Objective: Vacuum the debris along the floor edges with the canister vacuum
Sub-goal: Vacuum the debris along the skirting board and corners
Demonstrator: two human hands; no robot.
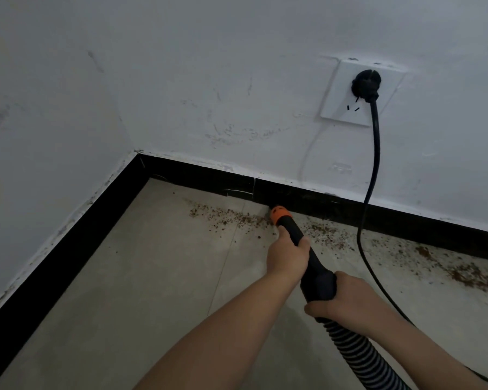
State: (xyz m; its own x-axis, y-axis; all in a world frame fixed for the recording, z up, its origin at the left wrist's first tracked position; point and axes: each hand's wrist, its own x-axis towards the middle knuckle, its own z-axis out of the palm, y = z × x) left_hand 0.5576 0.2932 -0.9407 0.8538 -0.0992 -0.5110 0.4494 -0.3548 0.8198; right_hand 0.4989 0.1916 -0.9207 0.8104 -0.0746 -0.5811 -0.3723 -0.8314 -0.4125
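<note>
Brown debris (pixel 231 216) lies in a band on the grey tiled floor along the black baseboard (pixel 209 178), with a denser patch of debris (pixel 473 274) at the right. The vacuum nozzle's orange tip (pixel 279 213) touches the floor at the baseboard, amid the crumbs. My left hand (pixel 286 256) grips the black wand just behind the orange collar. My right hand (pixel 341 298) grips the black handle where the ribbed hose (pixel 358 353) joins it. The canister itself is out of view.
A black power cord (pixel 373 153) hangs from a plug in the white wall socket (pixel 361 92) and trails over the floor to the right of the hose. A second baseboard (pixel 54 257) runs along the left wall, meeting the first at the corner (pixel 141 164).
</note>
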